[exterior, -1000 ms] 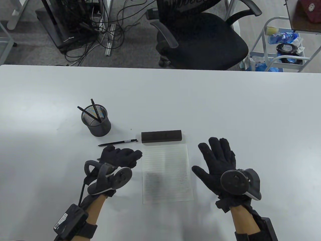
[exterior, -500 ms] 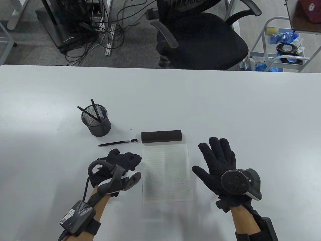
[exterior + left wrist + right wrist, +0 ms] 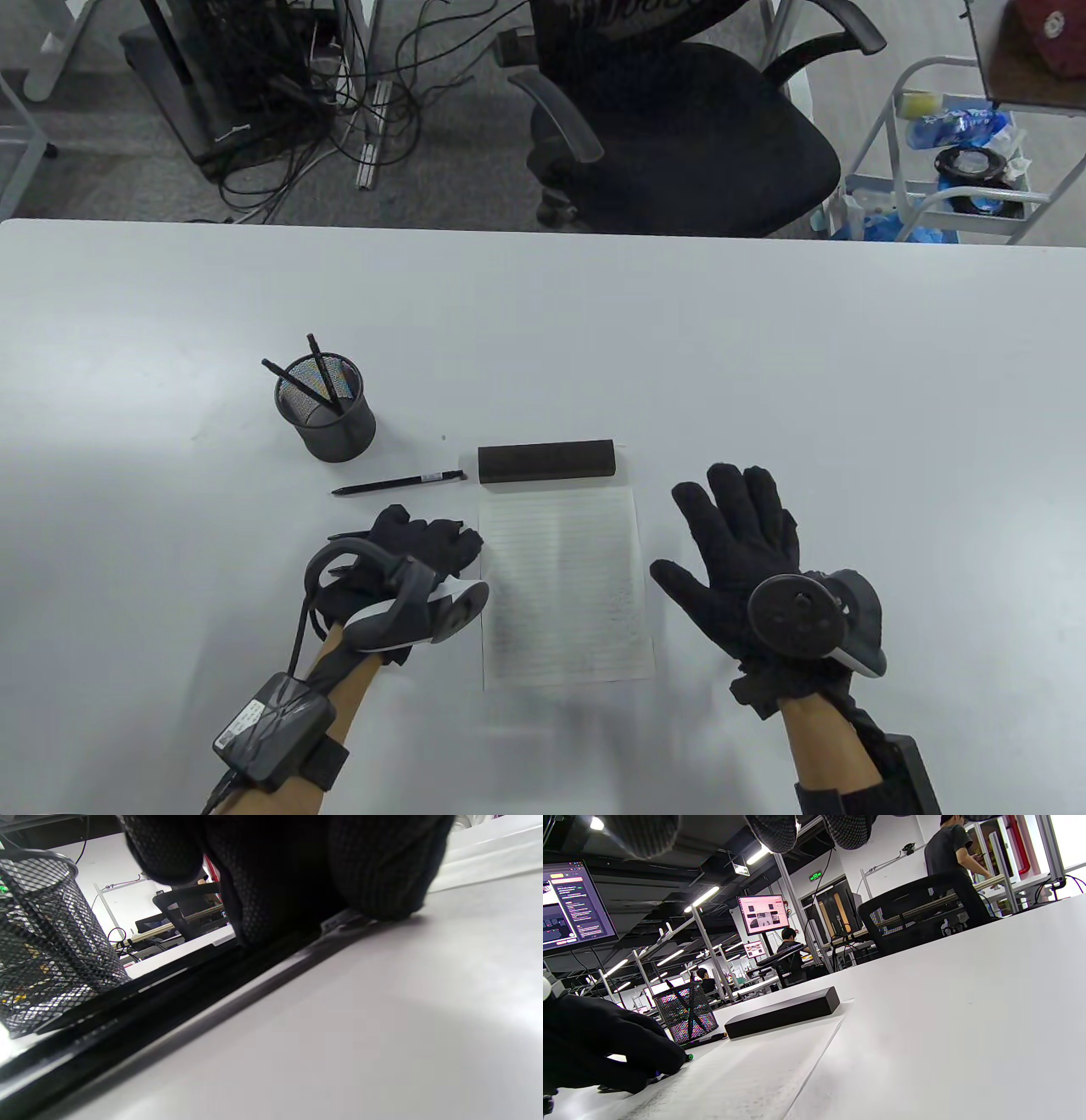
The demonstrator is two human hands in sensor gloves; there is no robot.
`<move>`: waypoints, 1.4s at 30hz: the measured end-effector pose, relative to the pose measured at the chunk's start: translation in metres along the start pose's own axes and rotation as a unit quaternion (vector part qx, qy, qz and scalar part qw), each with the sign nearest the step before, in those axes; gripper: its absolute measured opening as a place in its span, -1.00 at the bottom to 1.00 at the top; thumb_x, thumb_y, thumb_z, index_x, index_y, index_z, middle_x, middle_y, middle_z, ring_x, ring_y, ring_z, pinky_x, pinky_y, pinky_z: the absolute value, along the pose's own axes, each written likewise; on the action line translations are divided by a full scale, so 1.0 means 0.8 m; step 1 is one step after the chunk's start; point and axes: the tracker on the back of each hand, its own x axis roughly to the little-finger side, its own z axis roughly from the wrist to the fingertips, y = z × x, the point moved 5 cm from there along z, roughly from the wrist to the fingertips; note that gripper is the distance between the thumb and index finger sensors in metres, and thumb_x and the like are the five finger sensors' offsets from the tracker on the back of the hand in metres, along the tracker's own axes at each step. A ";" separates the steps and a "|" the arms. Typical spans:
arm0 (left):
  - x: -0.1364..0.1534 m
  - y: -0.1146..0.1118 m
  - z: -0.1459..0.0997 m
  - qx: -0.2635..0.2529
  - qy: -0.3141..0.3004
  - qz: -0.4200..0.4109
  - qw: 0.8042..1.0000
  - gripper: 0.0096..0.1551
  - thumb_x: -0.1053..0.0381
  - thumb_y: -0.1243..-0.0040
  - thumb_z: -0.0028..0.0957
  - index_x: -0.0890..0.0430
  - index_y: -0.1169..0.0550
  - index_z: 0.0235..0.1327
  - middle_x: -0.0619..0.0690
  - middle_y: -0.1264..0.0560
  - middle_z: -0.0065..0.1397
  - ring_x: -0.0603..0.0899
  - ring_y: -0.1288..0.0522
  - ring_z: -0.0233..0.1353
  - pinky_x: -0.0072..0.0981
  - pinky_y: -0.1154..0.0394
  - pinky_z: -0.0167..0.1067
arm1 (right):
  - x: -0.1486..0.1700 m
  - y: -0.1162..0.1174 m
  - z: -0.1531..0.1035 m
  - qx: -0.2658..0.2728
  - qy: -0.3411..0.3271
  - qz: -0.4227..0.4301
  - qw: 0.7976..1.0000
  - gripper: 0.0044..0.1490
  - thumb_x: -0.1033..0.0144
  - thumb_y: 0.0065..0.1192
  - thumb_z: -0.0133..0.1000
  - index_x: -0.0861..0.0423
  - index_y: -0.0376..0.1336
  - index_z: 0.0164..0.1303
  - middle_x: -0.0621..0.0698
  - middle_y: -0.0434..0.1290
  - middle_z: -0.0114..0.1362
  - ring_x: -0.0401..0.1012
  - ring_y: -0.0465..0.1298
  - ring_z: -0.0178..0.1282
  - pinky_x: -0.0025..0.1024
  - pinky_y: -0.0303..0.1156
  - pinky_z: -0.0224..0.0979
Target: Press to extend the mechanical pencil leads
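Table view, lower frame: the left hand point(image 3: 405, 560) is seen low at centre-left, fingers curled down onto the white table point(image 3: 764, 356), just beside the left edge of the lined sheet point(image 3: 564, 586). A black mechanical pencil point(image 3: 346, 536) is partly covered by this hand; only its tip end is visible, protruding to the left of the glove. In the left wrist view the pencil point(image 3: 178, 993) is seen lying flat on the table, with the gloved fingers point(image 3: 382, 870) pressed down over its far end. Whether the pencil is actually gripped or only touched cannot be told.

The right hand point(image 3: 747, 552) is recorded at lower right of the table view, palm down, fingers spread wide, holding nothing, apart from the sheet's right edge. In the right wrist view only its fingertips point(image 3: 774, 832) are seen along the top edge.

Mid-frame: a dark rectangular block point(image 3: 545, 461) is laid across the top edge of the sheet. A second pencil point(image 3: 399, 484) is noted lying on the table left of the block, between the left hand and the mesh pen cup point(image 3: 325, 418).

Further up and left: the cup is standing upright, with two more dark pencils point(image 3: 316, 372) leaning inside it.

Beyond the table's far edge: a black office chair point(image 3: 679, 127) at top centre.
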 end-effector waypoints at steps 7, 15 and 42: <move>0.004 -0.001 0.000 0.006 0.008 -0.016 1.000 -0.45 -0.18 -0.40 -0.08 -0.31 -0.64 0.26 -0.30 -0.65 0.30 -0.10 -0.72 0.21 0.07 -0.52 0.38 | -0.001 0.000 0.000 0.000 -0.001 0.000 1.000 0.04 -0.32 -0.11 0.23 0.02 -0.13 0.84 0.46 -0.12 0.82 0.49 -0.25 0.68 0.65 -0.08 0.42; 0.037 0.015 -0.003 -0.025 0.041 -0.066 0.997 -0.46 -0.26 -0.31 -0.02 -0.31 -0.62 0.28 -0.29 -0.64 0.32 -0.09 -0.71 0.25 0.02 -0.55 0.35 | 0.000 0.000 0.000 -0.003 0.001 0.000 1.000 0.05 -0.32 -0.11 0.23 0.03 -0.12 0.84 0.46 -0.12 0.82 0.49 -0.25 0.68 0.65 -0.08 0.42; 0.317 0.007 -0.023 -0.139 0.396 -0.361 0.833 -0.14 -0.34 -0.20 0.08 -0.13 -0.28 0.66 -0.07 -0.24 0.70 0.16 -0.30 0.67 0.14 -0.34 0.49 | 0.002 0.001 0.002 -0.010 0.007 0.001 1.000 0.04 -0.32 -0.11 0.23 0.02 -0.12 0.84 0.47 -0.12 0.82 0.49 -0.25 0.68 0.65 -0.08 0.42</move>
